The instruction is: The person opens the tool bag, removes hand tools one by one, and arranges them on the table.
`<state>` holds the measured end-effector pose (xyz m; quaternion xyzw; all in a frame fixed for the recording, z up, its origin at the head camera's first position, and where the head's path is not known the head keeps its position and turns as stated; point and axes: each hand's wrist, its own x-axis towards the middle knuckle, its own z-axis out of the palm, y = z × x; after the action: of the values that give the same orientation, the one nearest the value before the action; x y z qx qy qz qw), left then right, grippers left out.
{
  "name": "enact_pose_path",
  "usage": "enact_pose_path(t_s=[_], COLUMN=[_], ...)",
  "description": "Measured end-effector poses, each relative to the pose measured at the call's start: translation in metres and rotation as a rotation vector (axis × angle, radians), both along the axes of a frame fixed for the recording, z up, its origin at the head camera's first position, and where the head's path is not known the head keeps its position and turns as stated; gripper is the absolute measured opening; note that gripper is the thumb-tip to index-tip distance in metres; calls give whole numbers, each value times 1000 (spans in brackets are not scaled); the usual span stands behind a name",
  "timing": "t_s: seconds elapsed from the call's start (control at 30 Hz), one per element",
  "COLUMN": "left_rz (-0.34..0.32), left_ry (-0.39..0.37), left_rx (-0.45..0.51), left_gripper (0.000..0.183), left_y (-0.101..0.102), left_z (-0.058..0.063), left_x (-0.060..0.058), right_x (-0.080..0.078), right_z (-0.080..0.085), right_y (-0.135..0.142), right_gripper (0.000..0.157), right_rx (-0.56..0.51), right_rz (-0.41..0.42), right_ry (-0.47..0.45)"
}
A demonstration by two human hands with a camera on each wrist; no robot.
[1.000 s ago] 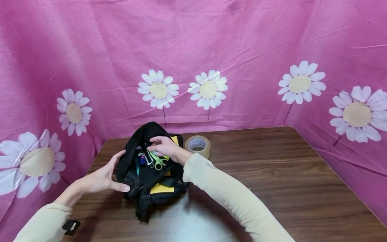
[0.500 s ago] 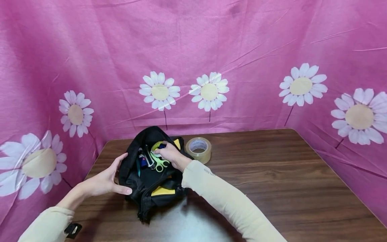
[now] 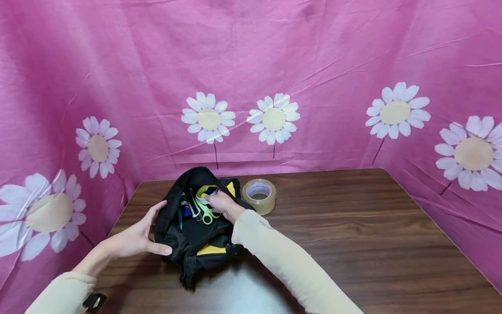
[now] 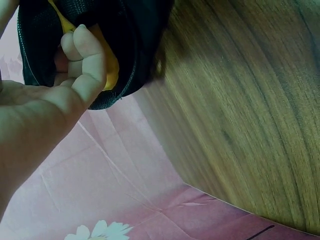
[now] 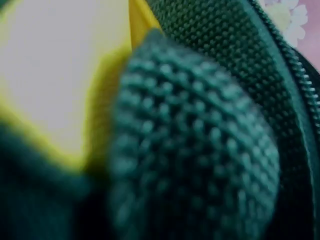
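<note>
- Left hand (image 3: 135, 237) grips the near-left side of the black bag (image 3: 178, 244), thumb toward the front, some fingers curled in against the fabric per the left wrist view.
- Right hand (image 3: 221, 203) is inside the bag by a yellow-green thing (image 3: 202, 190); fingertips are hidden, so can't tell if it's pinching anything.
- My read: sorting stuff inside the bag is the step in hand. Next move probably calls for a steady left hand and a clean right-hand exit without snagging.
- The bag sits between the hands, mouth up and toward the person, long axis roughly near-to-far.
- Green scissors (image 3: 208, 216), just below the right hand, have their handle loops toward the person.
- Clear tape roll (image 3: 266, 205) stands beyond the right wrist on the table (image 3: 372, 235).
</note>
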<state>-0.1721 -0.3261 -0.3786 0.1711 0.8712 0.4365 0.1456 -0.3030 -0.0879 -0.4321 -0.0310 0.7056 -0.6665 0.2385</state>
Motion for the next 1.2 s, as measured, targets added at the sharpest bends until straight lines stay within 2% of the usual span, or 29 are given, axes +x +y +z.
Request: enact_pose_path(t_s=[0.13,0.43,0.6,0.77,0.87,1.0,1.2], left_rz=[0,-14,-13,20,7,4,1], left_ry=[4,-19,2,4,23,22,14], left_rx=[-8,6,4,-22,-27,-20,-26], left_gripper=[121,121,121,120,120,120,120], left_y=[0,0,1,0,0,2,1], left_z=[-2,-1,0,1,0,0,2], left_x=[0,0,2,4,3,1,-1], right_x=[0,3,4,4,5,4,2], right_z=[-2,0,3,6,7,7,7], right_y=[-2,-5,-4,-4,-4,-4,-2], right_gripper=[68,69,68,66,58,44,47], right_rx=[22,31,62,69,53,-27,-83], right_rz=[-16,-48,-56,-14,-6,12,82], right_ry=[-4,-77,-92,-90,-100,-135,-208])
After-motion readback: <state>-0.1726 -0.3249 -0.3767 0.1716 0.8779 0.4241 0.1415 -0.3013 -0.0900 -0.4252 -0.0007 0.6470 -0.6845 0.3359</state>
